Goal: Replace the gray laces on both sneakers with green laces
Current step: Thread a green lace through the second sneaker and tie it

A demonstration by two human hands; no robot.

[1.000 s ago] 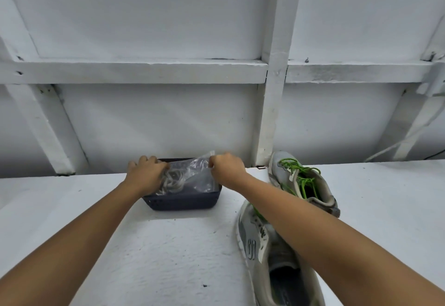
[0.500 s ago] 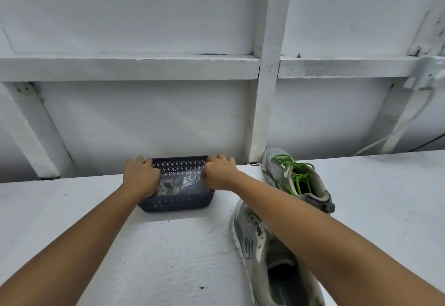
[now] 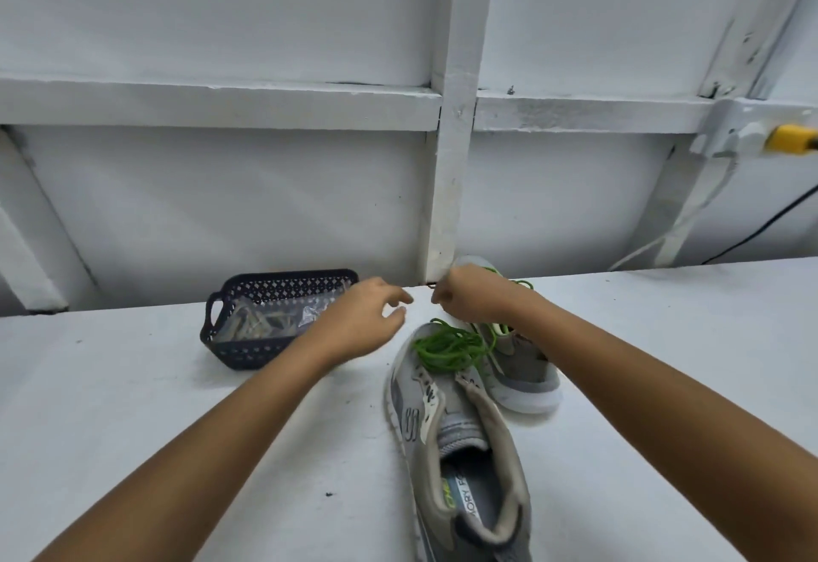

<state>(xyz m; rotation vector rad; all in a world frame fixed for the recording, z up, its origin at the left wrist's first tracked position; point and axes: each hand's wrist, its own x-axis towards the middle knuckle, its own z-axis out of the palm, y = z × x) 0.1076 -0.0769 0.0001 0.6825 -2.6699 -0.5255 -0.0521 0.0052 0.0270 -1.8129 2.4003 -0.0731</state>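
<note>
Your left hand [image 3: 363, 324] hovers above the table [image 3: 133, 406] between the basket [image 3: 283, 285] and the sneakers, with its fingers loosely spread and slightly bent, holding nothing. Your right hand [image 3: 476, 300] is just beside it, over the toe of the far sneaker [image 3: 526, 378] and close to the white post [image 3: 456, 141]. Its fingers are curled in tight toward the thumb, and you cannot tell from here whether they pinch anything. The two hands are near each other but apart. The near sneaker [image 3: 460, 433] lies in front of you, heel toward you and toe toward the wall, and a loose bundle of green lace [image 3: 449, 347] rests on its toe end. The far sneaker sits just behind and to the right of it, partly hidden by your right wrist, with green loops [image 3: 525, 284] showing by your hand. The dark basket stands to the left against the wall. Inside it lies a clear bag [image 3: 316, 311] with the gray laces [image 3: 261, 322] in it. A yellow object [image 3: 792, 138] is fixed to the wall rail at far right.
</note>
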